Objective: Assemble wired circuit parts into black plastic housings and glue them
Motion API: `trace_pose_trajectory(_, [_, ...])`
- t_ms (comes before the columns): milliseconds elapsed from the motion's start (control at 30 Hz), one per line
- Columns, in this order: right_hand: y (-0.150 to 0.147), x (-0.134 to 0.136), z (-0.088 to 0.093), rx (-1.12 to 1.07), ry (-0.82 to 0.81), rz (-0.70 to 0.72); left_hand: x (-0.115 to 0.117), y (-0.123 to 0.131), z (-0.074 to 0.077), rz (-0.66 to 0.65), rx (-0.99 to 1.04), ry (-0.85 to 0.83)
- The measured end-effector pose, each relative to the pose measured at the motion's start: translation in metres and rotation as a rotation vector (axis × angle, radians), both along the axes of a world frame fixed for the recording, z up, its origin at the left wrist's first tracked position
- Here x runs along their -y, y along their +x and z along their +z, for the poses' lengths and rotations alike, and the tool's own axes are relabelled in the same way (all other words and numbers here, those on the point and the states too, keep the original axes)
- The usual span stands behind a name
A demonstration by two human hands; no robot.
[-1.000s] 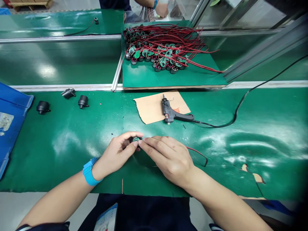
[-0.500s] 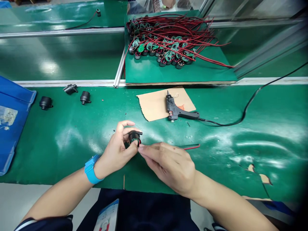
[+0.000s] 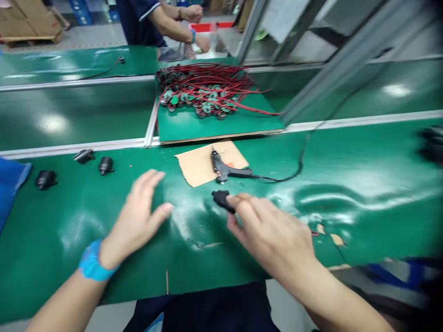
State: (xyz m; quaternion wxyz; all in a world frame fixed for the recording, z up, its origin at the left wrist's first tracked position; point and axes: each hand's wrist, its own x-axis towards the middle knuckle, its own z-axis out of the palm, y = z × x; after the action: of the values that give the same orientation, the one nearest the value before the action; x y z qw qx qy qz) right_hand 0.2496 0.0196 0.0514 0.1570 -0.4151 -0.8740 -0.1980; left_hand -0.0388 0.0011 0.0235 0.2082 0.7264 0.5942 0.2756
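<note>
Between the thumb and fingers of my right hand (image 3: pixel 273 226) is a small black pump housing (image 3: pixel 223 199), somewhat blurred. Its nozzle end points left, and my fingers hide the rest of it. My left hand (image 3: pixel 140 212) holds nothing; its thumb and fingers are spread above the green mat, and a blue band circles the wrist. Just beyond the held housing, a black glue gun (image 3: pixel 221 168) lies on a piece of cardboard (image 3: pixel 195 168). Three more black housings stand at the left: one (image 3: pixel 45 179), another (image 3: pixel 84 156) and a third (image 3: pixel 105 165).
A raised green board (image 3: pixel 194 131) carries a heap of red-wired motors (image 3: pixel 211 99). The glue gun's black cable (image 3: pixel 299 161) runs off to the right. A blue bin (image 3: pixel 12 184) sits at the left edge. Behind the bench a co-worker's arms (image 3: pixel 176 25) show.
My left hand has let go of the housing and moved left, opening. My right hand now carries the housing farther right. The view has shifted, bringing a co-worker into sight.
</note>
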Motion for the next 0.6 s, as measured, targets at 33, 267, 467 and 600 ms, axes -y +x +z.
trace_pose_trajectory(33, [0.019,-0.009,-0.002,0.014,0.015,-0.125,-0.010,-0.015,0.003,0.135,-0.135,0.095])
trace_pose_trajectory(267, [0.185,-0.082,-0.045,-0.261,-0.026,-0.582,-0.057,-0.106,0.005,0.566,-0.606,-0.041])
trace_pose_trajectory(467, [0.184,-0.120,-0.044,-0.378,0.085,-0.334,-0.057,-0.100,-0.004,0.495,-0.233,-0.054])
trace_pose_trajectory(600, [0.106,-0.154,-0.030,-0.310,-0.016,-0.096,-0.045,-0.049,-0.005,0.422,0.262,-0.097])
